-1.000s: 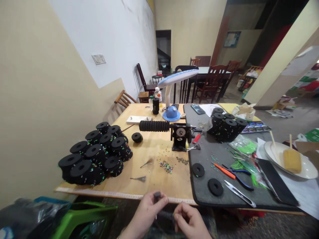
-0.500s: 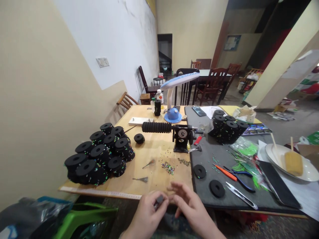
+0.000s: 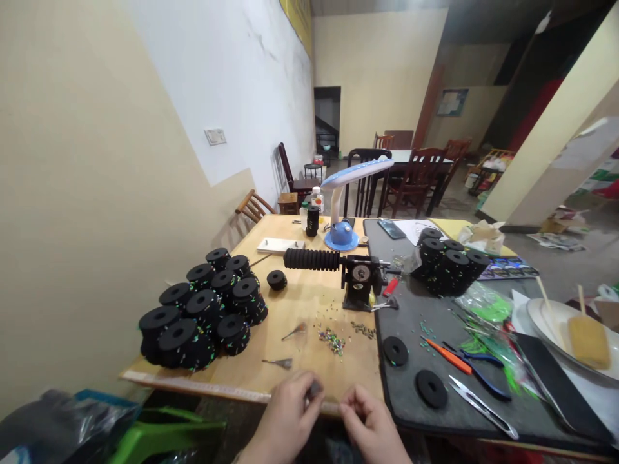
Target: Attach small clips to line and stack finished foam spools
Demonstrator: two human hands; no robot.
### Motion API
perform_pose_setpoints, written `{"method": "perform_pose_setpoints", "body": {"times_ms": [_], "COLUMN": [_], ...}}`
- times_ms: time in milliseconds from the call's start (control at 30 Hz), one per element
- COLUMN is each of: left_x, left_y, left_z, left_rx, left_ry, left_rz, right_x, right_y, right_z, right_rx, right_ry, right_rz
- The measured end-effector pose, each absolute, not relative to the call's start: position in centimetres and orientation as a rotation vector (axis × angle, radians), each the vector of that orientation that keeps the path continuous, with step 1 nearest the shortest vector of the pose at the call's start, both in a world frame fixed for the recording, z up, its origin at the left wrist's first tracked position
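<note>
At the table's front edge my left hand (image 3: 290, 412) is closed around a small dark grey piece (image 3: 314, 388), mostly hidden by the fingers; I cannot make out its kind. My right hand (image 3: 370, 419), a little apart from the left, has thumb and forefinger pinched together; whatever is between them is too small or hidden. Just beyond the hands lie a pile of tiny coloured beads (image 3: 331, 340), some small dark beads (image 3: 363, 330) and two small feather-like pieces with thin stems (image 3: 280, 363). A black hand-crank winder (image 3: 360, 281) carries a row of black foam discs (image 3: 312, 260).
Stacks of black foam spools (image 3: 203, 309) stand at left, more spools (image 3: 452, 261) at back right. On the grey mat lie loose foam rings (image 3: 431, 388), an orange-handled tool (image 3: 447, 356), blue pliers (image 3: 483, 374) and tweezers (image 3: 483, 406). A blue desk lamp (image 3: 342, 237) stands behind.
My right hand has drawn away from my left, and its spread fingers have closed into a pinch. My left hand still holds the dark piece. The view has tilted slightly up.
</note>
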State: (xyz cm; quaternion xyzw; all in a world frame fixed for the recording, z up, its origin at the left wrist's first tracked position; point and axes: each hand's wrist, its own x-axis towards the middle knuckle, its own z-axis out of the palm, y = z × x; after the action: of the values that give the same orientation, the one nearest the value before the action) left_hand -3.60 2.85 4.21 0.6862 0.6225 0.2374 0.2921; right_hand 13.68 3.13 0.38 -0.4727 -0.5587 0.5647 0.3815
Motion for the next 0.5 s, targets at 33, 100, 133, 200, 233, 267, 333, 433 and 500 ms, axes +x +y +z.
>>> {"method": "perform_pose_setpoints", "body": {"times_ms": [33, 100, 133, 200, 233, 267, 333, 433, 500], "left_x": [-3.6, -3.6, -3.6, -3.5, -3.4, -3.4, -3.4, -3.7, -4.3], "left_y": [3.3, 4.2, 4.6, 5.2, 5.4, 5.5, 5.6, 5.5, 5.4], "left_z": [4.1, 3.8, 3.5, 3.0, 2.7, 2.4, 2.1, 2.0, 2.2], "left_rx": [1.847, 1.879, 1.895, 1.924, 1.936, 1.944, 1.956, 1.985, 2.022], "left_ry": [1.711, 1.8, 1.829, 1.857, 1.864, 1.867, 1.858, 1.824, 1.809], "left_rz": [0.608, 0.551, 0.522, 0.477, 0.467, 0.468, 0.499, 0.606, 0.7], "right_x": [13.8, 14.0, 14.1, 14.3, 14.4, 14.5, 14.5, 14.5, 14.4], "right_y": [3.2, 3.3, 3.3, 3.4, 3.4, 3.5, 3.6, 3.6, 3.5], "right_z": [0.0, -0.9, -1.3, -2.0, -2.3, -2.6, -2.9, -3.3, -3.6], "right_rx": [-1.2, -1.174, -1.159, -1.135, -1.128, -1.123, -1.119, -1.107, -1.093], "right_ry": [-1.358, -1.245, -1.197, -1.114, -1.075, -1.038, -0.963, -0.854, -0.799], "right_rz": [1.475, 1.552, 1.582, 1.634, 1.652, 1.666, 1.682, 1.7, 1.71]}}
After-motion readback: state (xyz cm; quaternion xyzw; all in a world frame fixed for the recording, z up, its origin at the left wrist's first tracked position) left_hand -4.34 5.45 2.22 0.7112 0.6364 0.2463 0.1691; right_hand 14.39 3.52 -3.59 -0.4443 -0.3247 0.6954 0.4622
